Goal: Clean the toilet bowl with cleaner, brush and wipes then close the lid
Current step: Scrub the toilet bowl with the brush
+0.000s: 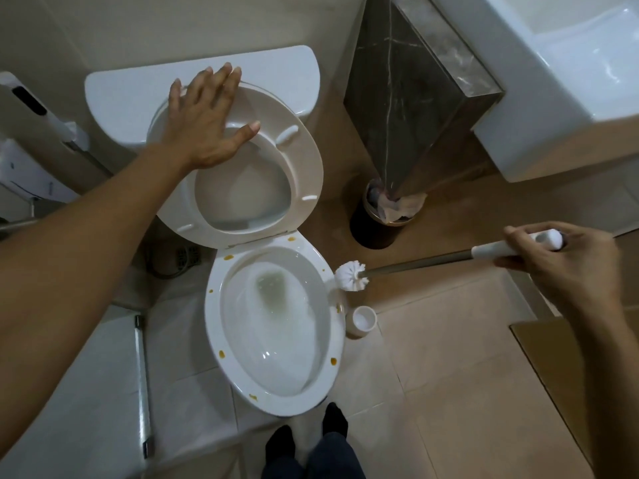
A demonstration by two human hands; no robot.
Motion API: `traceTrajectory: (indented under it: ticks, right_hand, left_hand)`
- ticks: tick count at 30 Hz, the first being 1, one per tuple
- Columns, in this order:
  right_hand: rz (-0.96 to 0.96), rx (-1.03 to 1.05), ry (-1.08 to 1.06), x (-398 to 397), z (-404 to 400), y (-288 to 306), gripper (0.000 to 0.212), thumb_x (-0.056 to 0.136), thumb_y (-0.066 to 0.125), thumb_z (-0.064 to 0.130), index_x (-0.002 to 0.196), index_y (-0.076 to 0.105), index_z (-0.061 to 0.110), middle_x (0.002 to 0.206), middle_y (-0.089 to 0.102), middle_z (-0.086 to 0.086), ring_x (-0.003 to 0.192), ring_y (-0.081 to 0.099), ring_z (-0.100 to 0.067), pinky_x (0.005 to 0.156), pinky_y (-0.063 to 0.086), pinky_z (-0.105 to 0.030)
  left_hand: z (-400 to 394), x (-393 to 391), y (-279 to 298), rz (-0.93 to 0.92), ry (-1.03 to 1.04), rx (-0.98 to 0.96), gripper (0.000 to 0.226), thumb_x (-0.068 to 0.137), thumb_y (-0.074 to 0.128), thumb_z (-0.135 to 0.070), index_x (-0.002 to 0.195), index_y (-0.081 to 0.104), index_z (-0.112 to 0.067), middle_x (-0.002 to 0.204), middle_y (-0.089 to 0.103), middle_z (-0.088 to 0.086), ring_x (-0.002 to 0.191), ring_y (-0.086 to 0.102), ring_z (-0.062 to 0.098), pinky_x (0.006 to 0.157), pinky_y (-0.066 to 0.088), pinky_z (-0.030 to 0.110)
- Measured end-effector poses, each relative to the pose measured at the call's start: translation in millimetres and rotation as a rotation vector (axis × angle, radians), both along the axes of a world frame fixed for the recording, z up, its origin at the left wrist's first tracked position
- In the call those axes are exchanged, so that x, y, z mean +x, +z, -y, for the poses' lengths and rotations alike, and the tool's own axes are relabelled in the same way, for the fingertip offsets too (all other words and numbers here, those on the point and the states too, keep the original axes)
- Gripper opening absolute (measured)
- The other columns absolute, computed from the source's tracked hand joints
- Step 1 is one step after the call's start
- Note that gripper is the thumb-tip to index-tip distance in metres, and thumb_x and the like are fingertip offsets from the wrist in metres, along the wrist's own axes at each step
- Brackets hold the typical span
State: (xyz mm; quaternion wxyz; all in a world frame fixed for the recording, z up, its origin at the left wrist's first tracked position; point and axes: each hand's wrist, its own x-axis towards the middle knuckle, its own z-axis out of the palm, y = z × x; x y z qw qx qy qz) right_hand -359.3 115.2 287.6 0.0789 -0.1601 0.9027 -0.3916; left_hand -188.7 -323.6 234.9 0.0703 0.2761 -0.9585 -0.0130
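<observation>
The white toilet bowl (276, 326) stands in the middle of the frame, with yellow-brown spots on its rim and water inside. Its seat and lid (304, 157) are raised toward the tank. The white toilet brush (351, 275) is tilted, its head beside the bowl's right rim, above the holder (361, 321).

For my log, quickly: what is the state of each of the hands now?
Left hand: open, fingers resting on the raised seat.
Right hand: closed, holding the toilet brush handle.

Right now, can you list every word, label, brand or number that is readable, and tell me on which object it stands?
None can be read.
Wall dispenser: only a dark window, no legible text.
Second wall unit: faint marks, too blurred to read.
Toilet brush and cistern: no text visible.
</observation>
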Motion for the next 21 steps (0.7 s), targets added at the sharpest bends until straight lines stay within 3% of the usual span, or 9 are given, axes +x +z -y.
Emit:
traceTrajectory:
  ticks: [3, 7, 12, 17, 21]
  right_hand:
    - [-0.020, 0.082, 0.015, -6.2, -0.7, -12.2, 0.015, 0.086, 0.070, 0.023, 0.093, 0.069, 0.010, 0.083, 0.063, -0.005, 0.066, 0.058, 0.000, 0.049, 0.045, -0.013]
    - [0.028, 0.190, 0.031, -15.8, 5.6, -61.3, 0.020, 0.086, 0.070, 0.023, 0.098, 0.071, 0.006, 0.078, 0.067, -0.008, 0.065, 0.065, -0.014, 0.052, 0.044, -0.017]
    - [0.055, 0.301, 0.108, -25.5, 2.9, -151.9, 0.018, 0.086, 0.070, 0.025, 0.086, 0.074, 0.007, 0.069, 0.071, -0.009, 0.071, 0.068, -0.023, 0.062, 0.051, -0.028]
    - [0.113, 0.343, 0.119, -17.3, -2.6, -219.1, 0.022, 0.084, 0.067, 0.014, 0.068, 0.066, -0.002, 0.065, 0.066, -0.017, 0.066, 0.063, -0.033, 0.059, 0.044, -0.031]
    - [0.151, 0.353, 0.099, -9.7, -8.8, -257.1, 0.019, 0.084, 0.065, 0.013, 0.077, 0.067, -0.005, 0.068, 0.066, -0.021, 0.071, 0.064, -0.037, 0.065, 0.050, -0.036]
  left_hand:
    - [-0.1, 0.3, 0.8, 0.010, -0.003, -0.004, 0.085, 0.084, 0.014, -0.072, 0.152, -0.002, -0.024, 0.160, -0.003, 0.000, 0.147, -0.002, 0.023, 0.115, -0.001, 0.055]
    - [-1.1, -0.2, 0.0, 0.010, 0.017, -0.010, 0.083, 0.086, 0.015, -0.071, 0.152, -0.003, -0.025, 0.160, -0.004, -0.002, 0.147, -0.003, 0.021, 0.115, -0.002, 0.055]
    - [-3.6, -2.6, -1.8, -0.012, 0.035, -0.020, 0.083, 0.086, 0.015, -0.070, 0.152, -0.001, -0.023, 0.160, -0.001, 0.000, 0.147, -0.002, 0.023, 0.114, -0.001, 0.056]
    - [-2.6, -2.9, -3.1, -0.023, 0.033, -0.025, 0.083, 0.085, 0.015, -0.071, 0.152, 0.000, -0.024, 0.161, 0.000, 0.001, 0.147, -0.002, 0.023, 0.114, -0.002, 0.056]
    - [-3.6, -3.5, -2.5, -0.035, 0.033, -0.031, 0.083, 0.085, 0.015, -0.070, 0.153, 0.000, -0.023, 0.160, 0.001, 0.002, 0.147, -0.001, 0.024, 0.114, -0.002, 0.056]
